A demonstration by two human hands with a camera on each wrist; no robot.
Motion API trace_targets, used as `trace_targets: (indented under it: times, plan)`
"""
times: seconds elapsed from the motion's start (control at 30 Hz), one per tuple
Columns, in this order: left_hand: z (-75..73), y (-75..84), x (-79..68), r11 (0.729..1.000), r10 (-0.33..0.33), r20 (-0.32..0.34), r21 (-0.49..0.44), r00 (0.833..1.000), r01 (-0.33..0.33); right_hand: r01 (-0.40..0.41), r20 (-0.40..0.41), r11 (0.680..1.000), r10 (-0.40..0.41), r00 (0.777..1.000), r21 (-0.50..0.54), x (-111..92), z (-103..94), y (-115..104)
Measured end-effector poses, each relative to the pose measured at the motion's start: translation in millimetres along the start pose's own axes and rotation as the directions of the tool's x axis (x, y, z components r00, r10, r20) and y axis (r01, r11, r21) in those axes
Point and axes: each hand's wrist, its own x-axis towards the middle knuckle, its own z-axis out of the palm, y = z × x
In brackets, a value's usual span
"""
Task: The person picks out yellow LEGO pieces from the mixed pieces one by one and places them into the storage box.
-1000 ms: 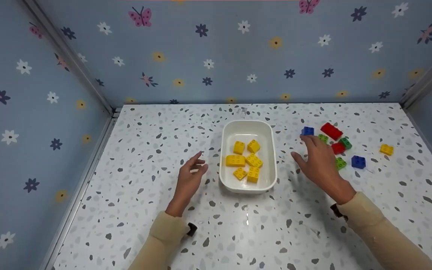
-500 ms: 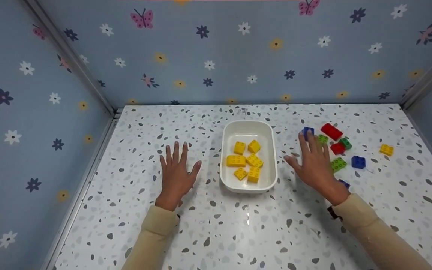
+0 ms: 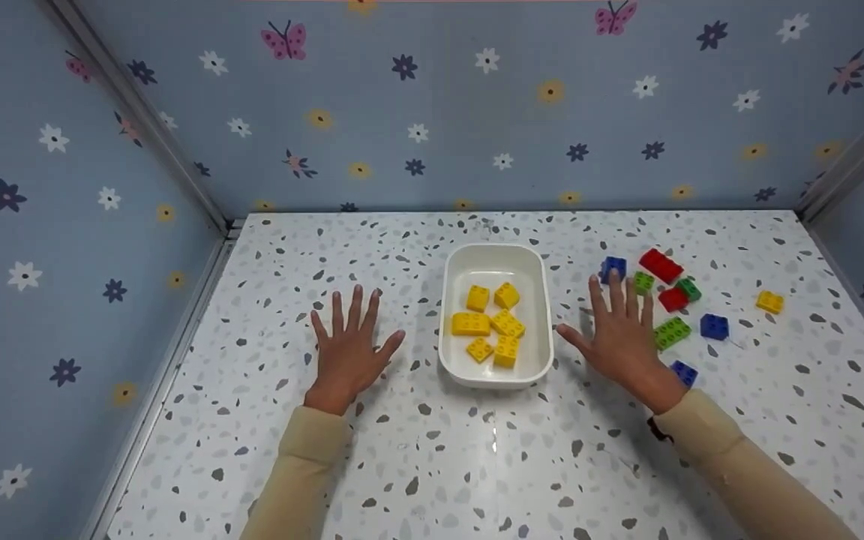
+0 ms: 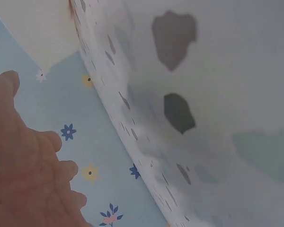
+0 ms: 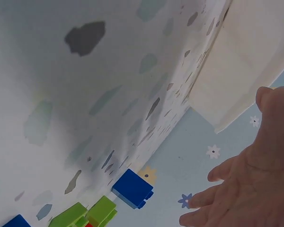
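My left hand hovers palm down over the table, left of the white tub, fingers straight and spread. To the tub's right, my right hand is held the same way, holding nothing. Its fingertips overlap a blue brick in the head view; the right wrist view shows that blue brick apart from the fingers. Inside the tub lie several yellow bricks. Around the right hand are a light green brick, a smaller light green brick and a blue brick by the wrist.
Farther right lie a long red brick, a smaller red brick, a dark green brick, another blue brick and a lone yellow brick. Flower-patterned panels enclose the speckled table at the back and sides.
My left hand has turned palm down and spread its fingers, shifting left. The right hand has spread its fingers and drawn slightly back toward the tub, uncovering the blue brick by its wrist.
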Motion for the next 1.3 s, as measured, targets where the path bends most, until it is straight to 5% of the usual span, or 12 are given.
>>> trace_targets:
  times: [0.6, 0.8, 1.03, 1.3]
  plan:
    - [8.0, 3.7, -1.4, 0.999, -0.006, 0.038, -0.043, 0.999, 0.008, -0.016, 0.024, 1.0, 0.015, 1.0, 0.017, -2.5, 7.4, 0.6]
    - [10.5, 7.2, -1.2, 0.998, -0.023, 0.085, -0.059, 0.996, 0.028, -0.011, -0.061, 0.999, 0.013, 0.998, 0.033, -0.8, -3.1, 7.8]
    - [9.3, 17.0, -2.0, 0.981, -0.013, 0.089, -0.192, 0.996, 0.03, -0.003, -0.213, 0.991, 0.032, 0.976, 0.135, 3.4, -26.1, 46.4]
    - [5.4, 34.3, -3.7, 0.898, -0.003, 0.128, -0.436, 0.992, 0.059, -0.16, -0.243, 0.976, 0.192, 0.951, 0.145, 18.8, -52.6, 108.3]
